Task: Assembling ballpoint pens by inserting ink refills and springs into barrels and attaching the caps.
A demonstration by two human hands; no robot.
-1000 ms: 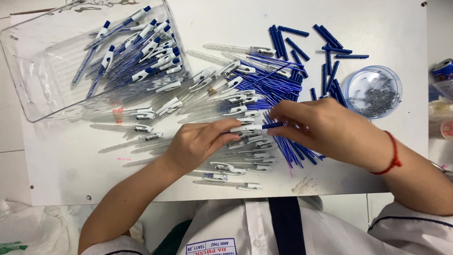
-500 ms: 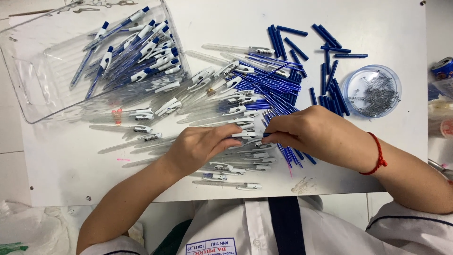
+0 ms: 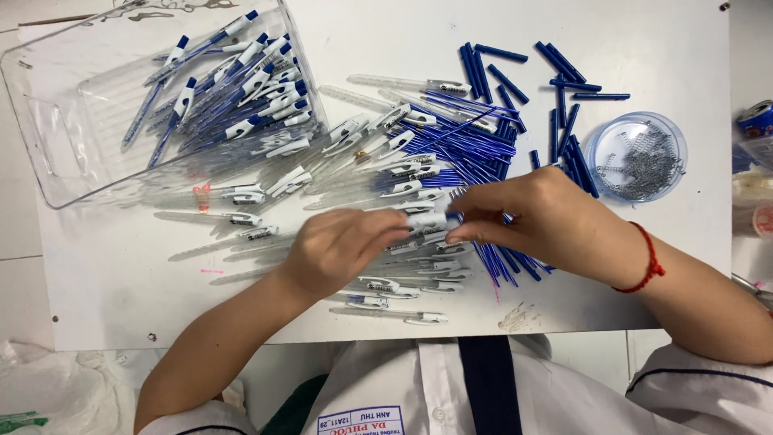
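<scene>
Mostly white table [image 3: 684, 48], scattered pen parts [image 3: 451, 153], tiled floor [image 3: 16, 266].

A clear pen barrel [image 3: 424, 222] with a white clip end lies level, pinched at both ends, just above the loose barrels [image 3: 403, 286].

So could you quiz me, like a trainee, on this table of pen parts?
1. True or false: both hands, the left hand and the right hand, meet at one clear pen barrel.
2. What fills the clear tray? A) springs B) assembled pens C) loose caps
3. Fill in: the round blue dish holds small metal ____.

Key: 1 true; 2 B; 3 springs.
</scene>
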